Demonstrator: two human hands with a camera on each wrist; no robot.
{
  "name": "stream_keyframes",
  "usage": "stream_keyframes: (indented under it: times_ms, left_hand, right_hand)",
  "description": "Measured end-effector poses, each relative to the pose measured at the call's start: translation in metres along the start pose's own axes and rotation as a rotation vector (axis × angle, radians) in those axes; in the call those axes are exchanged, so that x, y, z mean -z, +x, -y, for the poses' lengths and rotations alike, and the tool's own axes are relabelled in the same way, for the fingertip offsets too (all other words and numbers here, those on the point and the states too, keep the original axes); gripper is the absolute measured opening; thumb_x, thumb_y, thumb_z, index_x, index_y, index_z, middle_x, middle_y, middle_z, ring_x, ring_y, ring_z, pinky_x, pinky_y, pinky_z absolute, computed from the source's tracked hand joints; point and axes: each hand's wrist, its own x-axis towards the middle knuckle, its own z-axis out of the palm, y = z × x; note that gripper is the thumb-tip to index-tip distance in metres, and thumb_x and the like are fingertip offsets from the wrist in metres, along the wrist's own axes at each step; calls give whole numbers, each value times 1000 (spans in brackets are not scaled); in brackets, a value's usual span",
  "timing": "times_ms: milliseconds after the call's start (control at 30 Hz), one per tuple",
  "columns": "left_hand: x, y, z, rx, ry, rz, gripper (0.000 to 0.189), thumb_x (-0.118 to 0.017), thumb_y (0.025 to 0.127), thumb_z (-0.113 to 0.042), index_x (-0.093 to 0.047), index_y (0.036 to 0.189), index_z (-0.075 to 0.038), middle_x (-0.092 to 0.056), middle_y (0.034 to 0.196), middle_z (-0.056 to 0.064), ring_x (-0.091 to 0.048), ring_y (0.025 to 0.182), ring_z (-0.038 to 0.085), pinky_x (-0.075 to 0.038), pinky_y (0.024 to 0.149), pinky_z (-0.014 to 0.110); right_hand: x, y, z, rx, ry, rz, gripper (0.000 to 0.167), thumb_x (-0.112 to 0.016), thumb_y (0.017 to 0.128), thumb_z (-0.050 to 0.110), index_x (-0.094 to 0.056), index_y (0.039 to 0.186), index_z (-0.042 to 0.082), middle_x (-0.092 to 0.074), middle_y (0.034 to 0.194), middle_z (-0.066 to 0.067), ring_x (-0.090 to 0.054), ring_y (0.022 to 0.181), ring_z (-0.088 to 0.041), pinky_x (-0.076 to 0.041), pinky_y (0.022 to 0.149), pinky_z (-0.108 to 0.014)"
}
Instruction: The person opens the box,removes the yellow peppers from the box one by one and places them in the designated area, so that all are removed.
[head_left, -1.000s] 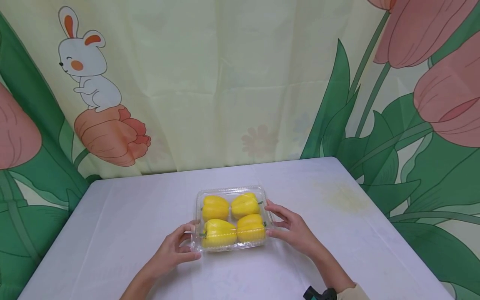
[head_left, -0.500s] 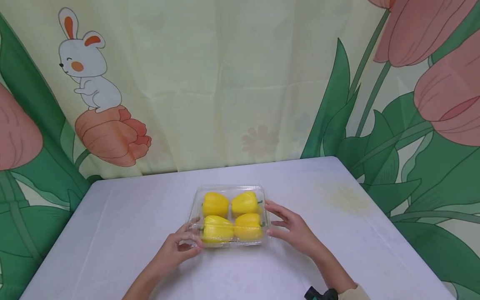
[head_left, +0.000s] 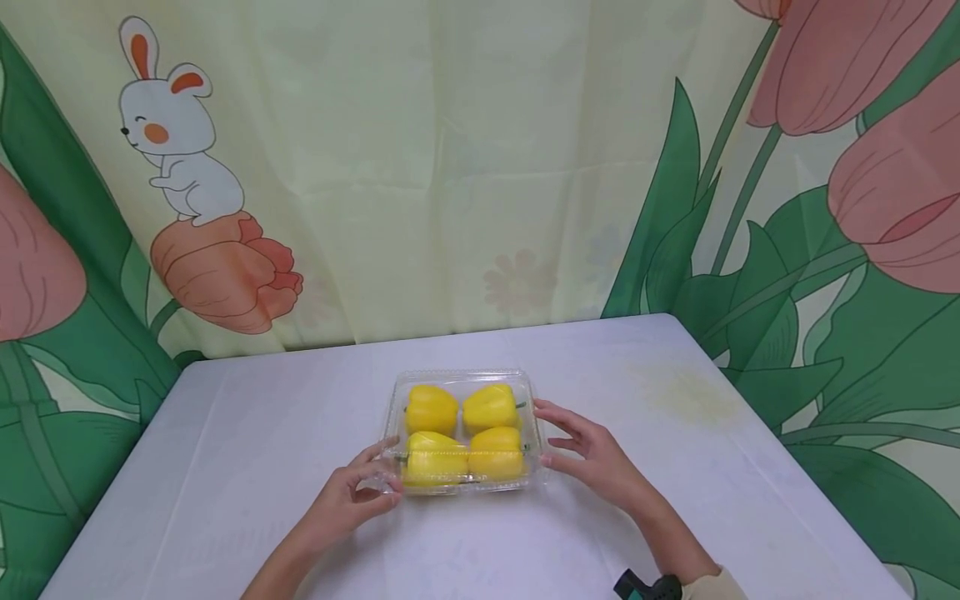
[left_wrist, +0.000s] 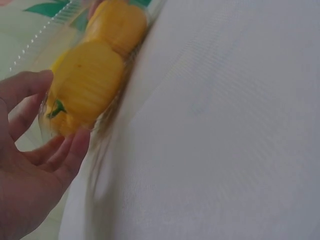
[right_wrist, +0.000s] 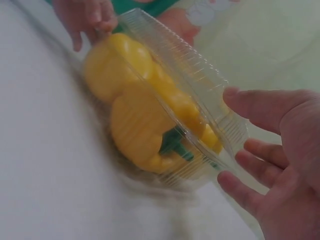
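A clear plastic clamshell box (head_left: 465,490) with several yellow bell peppers (head_left: 432,408) inside lies on the white-covered table, its lid down over them. My left hand (head_left: 347,500) holds the box's left near corner; in the left wrist view the thumb is up at the rim and the fingers (left_wrist: 77,150) curl in at the lower side. Along the opposite side is my right hand (head_left: 596,458), fingers spread and fingertips right at the box's edge. From the right wrist, a green stem (right_wrist: 175,144) shows through the clear wall, near the loosely extended fingers (right_wrist: 240,192).
The white tablecloth (head_left: 225,467) spreads around the box to the table's edges. Behind it hangs a pale curtain (head_left: 450,167) printed with a rabbit and tulips. A dark device (head_left: 647,587) sits at the right wrist.
The box's near side has shifted slightly away and the peppers appear a little higher in the head view. My right hand has drawn slightly to the right.
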Motion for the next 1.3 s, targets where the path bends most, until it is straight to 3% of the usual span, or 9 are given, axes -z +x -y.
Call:
stream_keyframes:
  times_ms: [100, 300, 500, 667, 767, 1000, 1133, 1300]
  left_hand:
    - [1, -1, 1, -8, -3, -4, 16, -74, 83, -9, -65, 94, -3, -35, 152, 21, -47, 133, 23, -55, 86, 23]
    - [2, 0, 1, 28, -37, -31, 21, -75, 81, -9, -65, 99, -3, -37, 151, 18, -37, 138, 43, -55, 86, 20]
    - [3, 1, 0, 37, -36, -35, 27, -74, 82, -9, -64, 106, -1, -37, 151, 20, -34, 139, 45, -54, 88, 21]
    - [3, 1, -4, 75, -5, -47, 34, -74, 84, -13, -63, 115, -6, -42, 149, 15, -45, 134, 23, -53, 95, 30]
    - [2, 3, -5, 95, -7, -47, 38, -72, 85, -14, -61, 121, -9, -43, 149, 13, -48, 129, 14, -52, 96, 31]
    - [1, 7, -4, 130, -43, -71, 40, -67, 89, -10, -56, 128, -11, -46, 145, 12, -50, 126, 36, -54, 87, 23]
    - [1, 7, -3, 177, -61, -77, 43, -67, 89, -11, -55, 131, -14, -49, 142, 8, -48, 127, 35, -54, 85, 25]
    - [1, 5, -5, 191, -58, -63, 47, -69, 88, -15, -53, 133, -15, -47, 144, 6, -49, 126, 33, -53, 88, 25]
  right_hand:
    - [1, -1, 0, 2, -3, -17, 56, -73, 85, 14, -52, 138, 15, -41, 153, -2, -39, 141, -28, -50, 99, -38]
    - [2, -2, -2, 6, 11, -52, 60, -74, 84, 18, -50, 139, 18, -42, 152, -2, -39, 141, -28, -50, 100, -38]
    - [4, -4, -2, -21, 66, -66, 61, -72, 86, 20, -46, 142, 19, -43, 151, -2, -41, 140, -27, -50, 99, -30]
    - [6, -5, -2, -25, 120, -60, 61, -68, 90, 16, -41, 144, 17, -42, 152, -7, -40, 140, -28, -49, 99, -23]
    - [6, -4, -3, -20, 123, -50, 63, -68, 89, 17, -39, 145, 14, -42, 151, -9, -40, 139, -31, -49, 100, -27]
    - [2, -2, -4, -79, 102, -19, 64, -70, 87, 17, -40, 144, 14, -42, 151, -10, -41, 139, -34, -49, 100, -32]
    - [-1, -2, -4, -127, 91, -9, 65, -72, 86, 20, -42, 143, 14, -42, 151, -9, -41, 139, -32, -49, 101, -34]
    - [-2, -1, -4, -146, 76, 4, 65, -72, 86, 21, -42, 143, 15, -41, 151, -8, -42, 138, -32, -49, 101, -36]
